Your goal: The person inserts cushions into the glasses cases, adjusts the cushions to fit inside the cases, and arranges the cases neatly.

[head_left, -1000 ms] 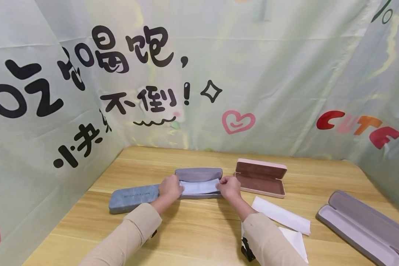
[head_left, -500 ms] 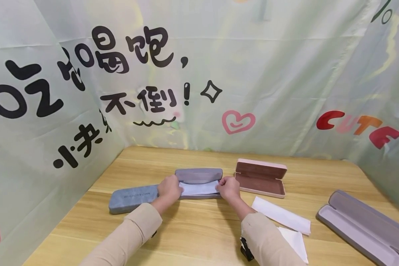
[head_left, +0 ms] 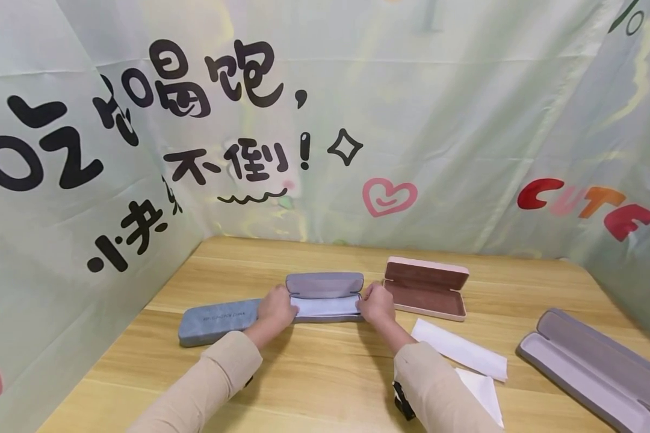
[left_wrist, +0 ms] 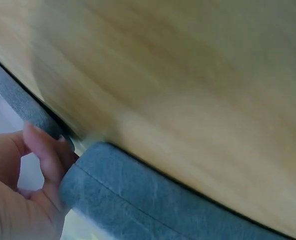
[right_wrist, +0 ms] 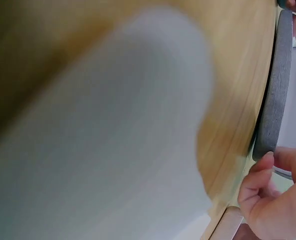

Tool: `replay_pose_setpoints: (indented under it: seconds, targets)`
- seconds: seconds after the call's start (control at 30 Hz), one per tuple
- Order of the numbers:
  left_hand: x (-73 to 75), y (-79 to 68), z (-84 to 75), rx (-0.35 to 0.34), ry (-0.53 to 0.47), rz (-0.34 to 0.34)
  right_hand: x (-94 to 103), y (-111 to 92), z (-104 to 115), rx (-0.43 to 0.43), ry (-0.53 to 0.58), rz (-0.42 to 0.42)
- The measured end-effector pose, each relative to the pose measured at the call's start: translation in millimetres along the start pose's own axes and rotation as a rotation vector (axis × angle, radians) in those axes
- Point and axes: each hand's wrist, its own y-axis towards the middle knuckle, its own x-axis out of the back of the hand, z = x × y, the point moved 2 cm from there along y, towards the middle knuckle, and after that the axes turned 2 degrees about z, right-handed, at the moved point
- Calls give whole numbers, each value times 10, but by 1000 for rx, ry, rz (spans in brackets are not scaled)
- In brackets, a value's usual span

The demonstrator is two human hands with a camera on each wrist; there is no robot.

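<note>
A grey-blue glasses case [head_left: 325, 284] lies open in the middle of the table, its lid tipped back. Inside its base rests a folded pale blue cloth [head_left: 327, 305]. My left hand [head_left: 277, 308] grips the left end of this case, fingers bent at its corner. At the opposite end, my right hand [head_left: 378, 305] holds the case with curled fingers, fingertips right at the corner in the right wrist view. A closed blue glasses case [head_left: 216, 322] with small lettering sits beside my left hand; its end comes close to my fingers in the left wrist view.
An open pink glasses case [head_left: 427, 288] with brown lining stands behind my right hand. A white folded cloth [head_left: 460, 350] and another white cloth [head_left: 482, 391] lie near my right sleeve. An open long mauve case [head_left: 590, 373] sits at far right. Printed curtains border the wooden table.
My right hand has moved slightly right, from the cloth's end to the case's end. The cloth now lies flatter inside the case. My left hand stays nearly in place.
</note>
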Motion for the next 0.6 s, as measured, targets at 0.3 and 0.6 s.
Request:
replay_pose_setpoints:
  seconds: [0.3, 0.6]
  targets:
    - [-18, -41, 0, -1, -61, 90, 69, 5, -22, 105, -104, 105]
    - [-25, -134, 66, -187, -194, 192, 135, -37, -75, 182, -121, 153]
